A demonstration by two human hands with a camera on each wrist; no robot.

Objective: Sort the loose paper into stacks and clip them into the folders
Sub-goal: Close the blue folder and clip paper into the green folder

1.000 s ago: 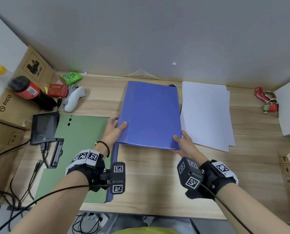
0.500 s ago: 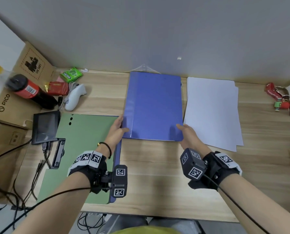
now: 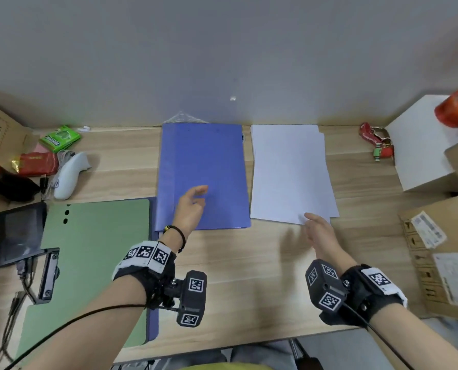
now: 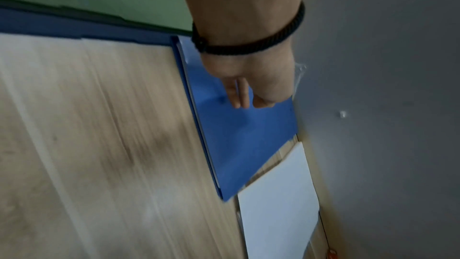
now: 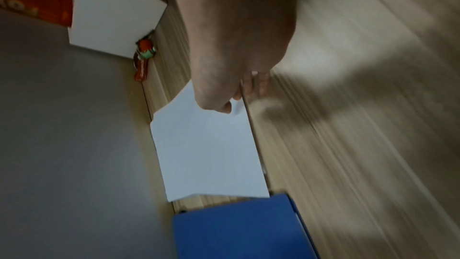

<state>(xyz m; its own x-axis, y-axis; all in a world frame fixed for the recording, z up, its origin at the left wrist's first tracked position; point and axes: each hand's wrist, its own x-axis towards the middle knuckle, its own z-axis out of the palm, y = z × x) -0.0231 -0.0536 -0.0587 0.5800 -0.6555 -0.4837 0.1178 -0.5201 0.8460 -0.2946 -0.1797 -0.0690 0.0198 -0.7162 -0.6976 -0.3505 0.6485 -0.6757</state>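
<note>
**Head view: folder parked, paper next**

Blue folder (image 3: 204,174) lies closed under the left hand (image 3: 190,209), whose loose fingers hover, gripping nothing. Right hand (image 3: 319,231), relaxed and empty, sits at the paper stack's (image 3: 289,172) near edge, likely to gather sheets.

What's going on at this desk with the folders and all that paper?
A person is sorting paper into folders on a wooden desk. A closed blue folder lies flat against the back wall, with a stack of white paper just to its right. The left hand hovers over the blue folder, fingers loose, gripping nothing. The right hand is at the near edge of the paper stack, also holding nothing. A green folder lies to the left.
</note>
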